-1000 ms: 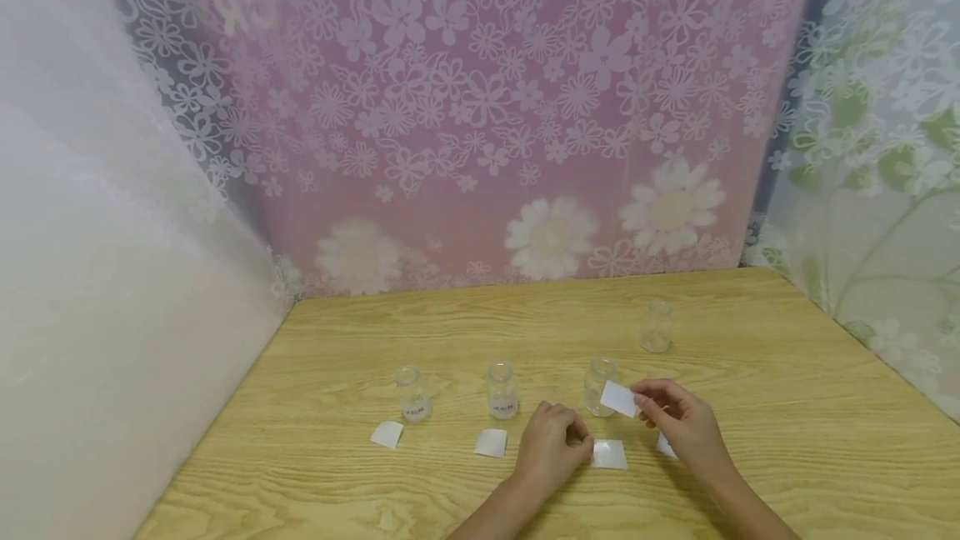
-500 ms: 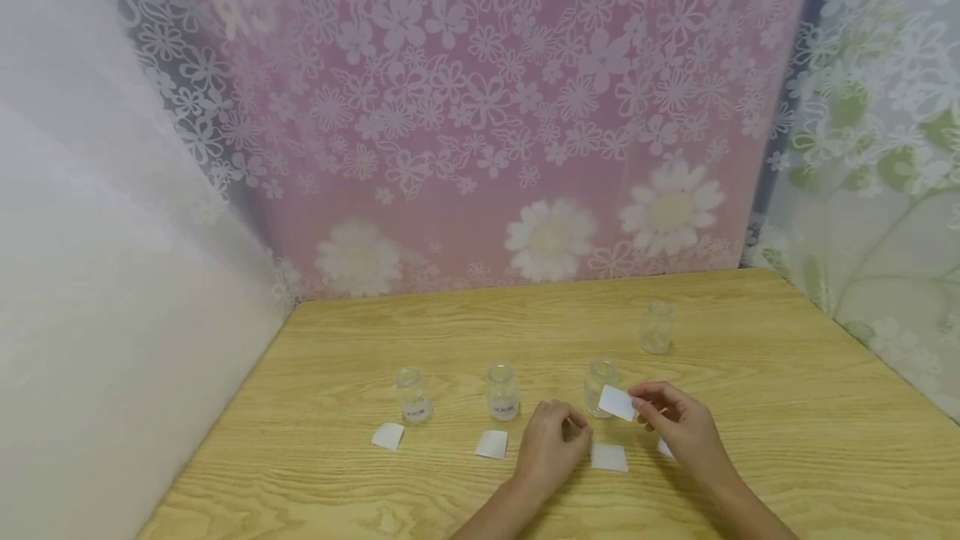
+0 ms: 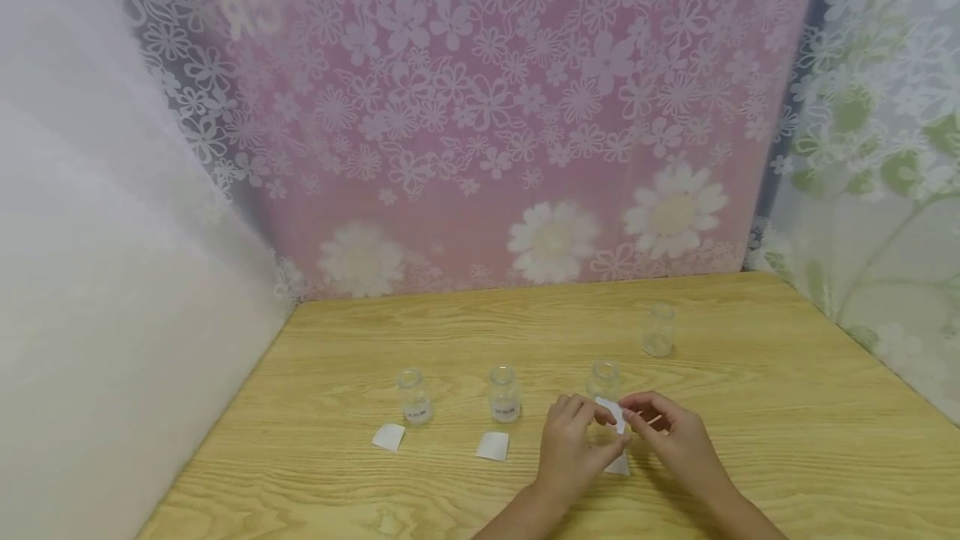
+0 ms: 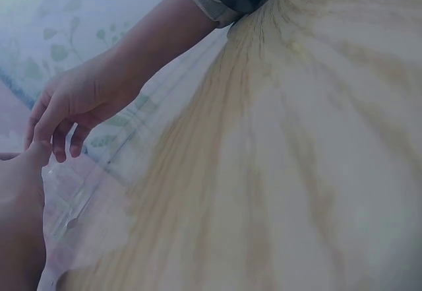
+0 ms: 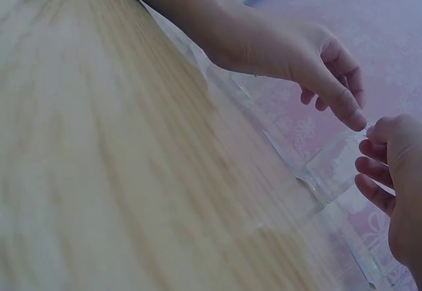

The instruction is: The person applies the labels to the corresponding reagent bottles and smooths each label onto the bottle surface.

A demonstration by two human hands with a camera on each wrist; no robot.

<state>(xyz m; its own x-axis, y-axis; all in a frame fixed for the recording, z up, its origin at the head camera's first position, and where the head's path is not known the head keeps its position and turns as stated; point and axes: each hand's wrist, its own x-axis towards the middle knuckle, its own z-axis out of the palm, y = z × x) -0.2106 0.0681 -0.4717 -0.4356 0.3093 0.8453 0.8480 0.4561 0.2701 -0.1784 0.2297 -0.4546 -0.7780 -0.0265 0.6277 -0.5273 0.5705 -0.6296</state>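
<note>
My right hand (image 3: 677,440) pinches a small white label (image 3: 611,412) between thumb and fingers, in front of the third glass bottle (image 3: 604,375). From the other side my left hand (image 3: 573,444) brings thumb and index finger to the label's lower edge; it seems to pinch it there, and the label looks bent. In the right wrist view the left hand (image 5: 297,57) and right hand (image 5: 405,172) meet at their fingertips, with the label barely seen. A white paper square (image 3: 619,465) lies on the table under the hands, partly hidden by the left hand.
Two glass bottles with printed labels stand left, one bottle (image 3: 415,397) and another bottle (image 3: 504,395). White paper squares lie before them, one square (image 3: 388,437) and another square (image 3: 492,446). Farther back right stands a plain bottle (image 3: 659,332) on the wooden table (image 3: 337,365).
My left hand has risen from beside the paper square and moved right to the label. The right hand has turned the label, which now looks bent. The standing bottles stay put.
</note>
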